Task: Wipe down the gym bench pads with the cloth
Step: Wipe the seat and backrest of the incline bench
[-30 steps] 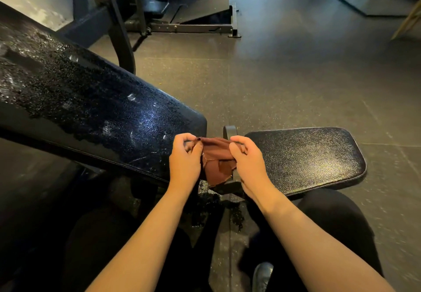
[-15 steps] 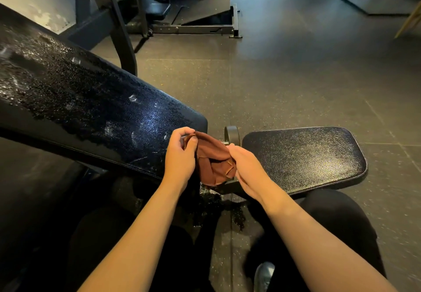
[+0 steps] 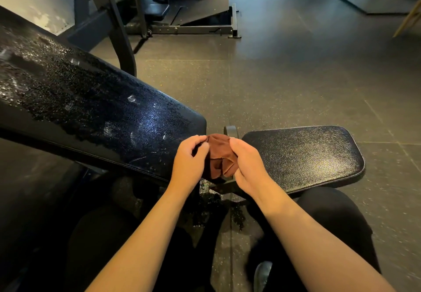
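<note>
A brown cloth (image 3: 219, 156) is bunched up between my two hands, over the gap between the bench pads. My left hand (image 3: 188, 163) pinches its left side and my right hand (image 3: 247, 166) grips its right side. The long black back pad (image 3: 91, 114) slopes up to the left and is speckled with droplets. The smaller black seat pad (image 3: 305, 155) lies flat to the right, with a pebbled sheen. Part of the cloth is hidden inside my fingers.
Wet spots darken the rubber floor (image 3: 296, 82) below the gap, near the bench frame (image 3: 224, 188). A black machine with a slanted footplate (image 3: 200, 11) stands at the back. My dark-clad legs and a shoe (image 3: 262, 275) are at the bottom.
The cloth has gone from a hanging fold to a tighter bundle as both hands gathered it. My hands stayed over the gap between the pads.
</note>
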